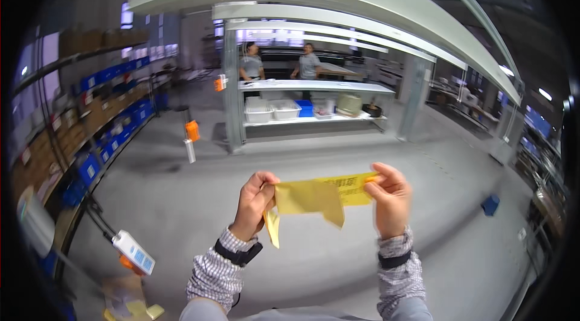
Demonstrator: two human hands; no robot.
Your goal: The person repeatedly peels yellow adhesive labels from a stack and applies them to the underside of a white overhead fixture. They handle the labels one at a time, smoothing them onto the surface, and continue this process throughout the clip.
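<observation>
A thin yellow printed strip [307, 197] hangs above the grey floor [320, 266], one end pinched between the closed fingertips of the left hand [251, 205], the other in the right hand's [391, 201] thumb-and-finger pinch. It looks light, floppy and easily creased, probably best held gently near both ends.
</observation>
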